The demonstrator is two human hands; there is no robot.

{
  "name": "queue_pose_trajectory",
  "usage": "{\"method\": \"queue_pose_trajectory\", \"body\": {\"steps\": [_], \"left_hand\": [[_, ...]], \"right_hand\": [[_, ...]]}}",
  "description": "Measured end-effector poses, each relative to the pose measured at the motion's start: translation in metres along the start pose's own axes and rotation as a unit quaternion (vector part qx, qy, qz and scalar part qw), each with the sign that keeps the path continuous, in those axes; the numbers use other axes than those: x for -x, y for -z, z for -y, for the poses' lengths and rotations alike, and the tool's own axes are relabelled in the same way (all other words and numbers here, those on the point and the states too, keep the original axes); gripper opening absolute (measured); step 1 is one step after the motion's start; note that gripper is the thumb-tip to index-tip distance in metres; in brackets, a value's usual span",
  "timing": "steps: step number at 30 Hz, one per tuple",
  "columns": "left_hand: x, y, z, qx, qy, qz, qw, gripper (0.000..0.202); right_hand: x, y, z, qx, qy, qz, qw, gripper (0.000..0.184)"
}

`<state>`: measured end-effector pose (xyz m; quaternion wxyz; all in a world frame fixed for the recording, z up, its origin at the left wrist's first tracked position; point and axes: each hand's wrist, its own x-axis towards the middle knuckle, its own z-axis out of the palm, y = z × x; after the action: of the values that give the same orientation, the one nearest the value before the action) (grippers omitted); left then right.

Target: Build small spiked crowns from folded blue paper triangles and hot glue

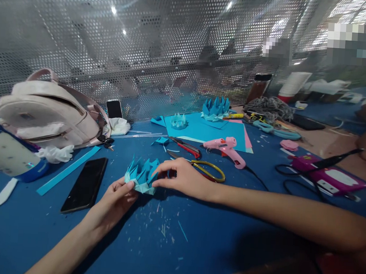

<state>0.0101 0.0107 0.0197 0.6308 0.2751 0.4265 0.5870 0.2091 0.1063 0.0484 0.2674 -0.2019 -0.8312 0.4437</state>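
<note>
A blue folded-paper ring (142, 173) with upright points and a paler band at its base is held just over the blue tabletop. My left hand (122, 195) grips its lower left side, thumb on the pale band. With thumb and forefinger, my right hand (177, 176) pinches the ring's right edge. Right behind that hand lie gold-handled scissors (210, 171), partly covered by it. A red craft knife (187, 147) and a pink glue gun (224, 148) rest a little farther back.
Behind, a larger paper ring (215, 109) and a small pale one (178, 121) sit on blue paper sheets (195, 131). To the left are a phone (85, 184), a blue paper strip (67, 171), a backpack (48, 108) and a jug (14, 153). A purple packet (329, 175) lies right, near another person's arm.
</note>
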Motion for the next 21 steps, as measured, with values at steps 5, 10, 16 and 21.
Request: {"method": "queue_pose_trajectory", "body": {"steps": [5,10,16,21], "left_hand": [[0.0,-0.002,0.001,0.01,-0.004,-0.011,1.0,0.032],[0.0,-0.001,0.004,0.018,-0.002,-0.024,1.0,0.034],[0.002,-0.003,0.004,0.024,0.004,-0.036,0.999,0.034],[0.004,-0.004,0.004,0.01,-0.006,-0.039,0.999,0.034]], "right_hand": [[-0.001,-0.005,-0.002,-0.075,-0.039,0.0,0.996,0.026],[-0.001,-0.007,-0.003,-0.092,-0.056,-0.006,0.994,0.026],[-0.001,-0.008,-0.001,-0.121,-0.072,-0.012,0.99,0.029],[0.0,-0.011,-0.004,-0.147,-0.085,-0.011,0.985,0.033]]}}
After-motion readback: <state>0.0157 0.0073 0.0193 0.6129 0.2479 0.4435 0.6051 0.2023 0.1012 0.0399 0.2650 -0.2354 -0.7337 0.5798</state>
